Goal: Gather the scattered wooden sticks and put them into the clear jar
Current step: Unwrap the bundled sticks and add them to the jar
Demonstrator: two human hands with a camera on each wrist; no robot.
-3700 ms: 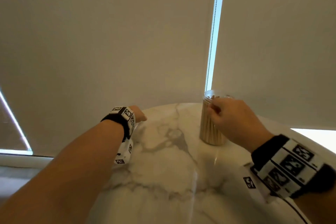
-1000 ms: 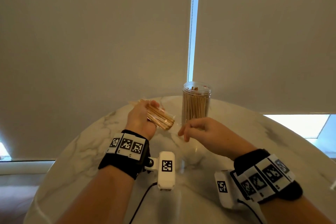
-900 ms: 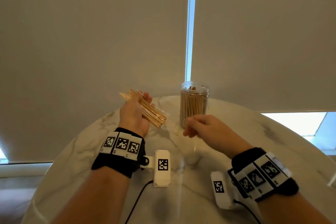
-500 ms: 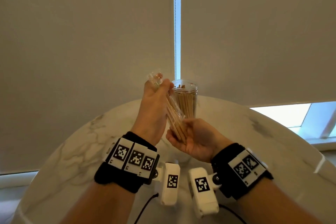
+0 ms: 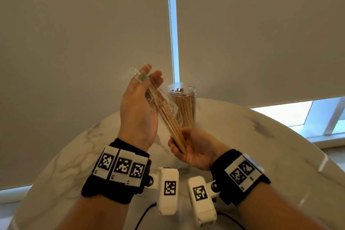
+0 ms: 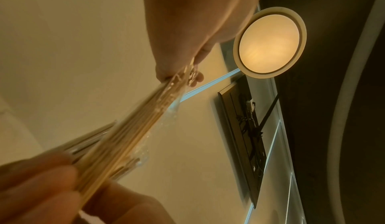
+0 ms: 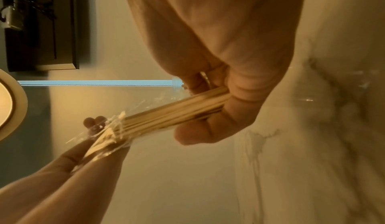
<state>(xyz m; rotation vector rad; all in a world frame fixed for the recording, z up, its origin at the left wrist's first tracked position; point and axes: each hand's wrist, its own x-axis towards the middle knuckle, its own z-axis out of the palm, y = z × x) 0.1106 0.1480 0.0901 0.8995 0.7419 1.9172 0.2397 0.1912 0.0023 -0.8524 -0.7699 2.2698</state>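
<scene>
A bundle of wooden sticks (image 5: 168, 119) in a clear plastic wrapper (image 5: 138, 75) is held slanted above the marble table (image 5: 242, 136). My left hand (image 5: 147, 78) pinches the wrapper's upper end, fingers mostly extended. My right hand (image 5: 179, 142) grips the bare lower end of the sticks. The clear jar (image 5: 182, 104) stands upright just behind the bundle, holding several sticks. In the left wrist view, the sticks (image 6: 129, 137) run from my left fingertips (image 6: 193, 79) down to my right hand (image 6: 41, 186). The right wrist view shows my right hand (image 7: 208, 109) curled round the sticks (image 7: 171, 113).
The table is round, and its far edge lies close to beige roller blinds (image 5: 84, 43) with a bright gap and a bead chain (image 5: 172, 24). A window (image 5: 317, 114) shows at the right. A ceiling lamp (image 6: 268, 41) appears in the left wrist view.
My left hand lifted the wrapped bundle from low over the table and tilted it nearly upright. My right hand came in and took hold of its lower end.
</scene>
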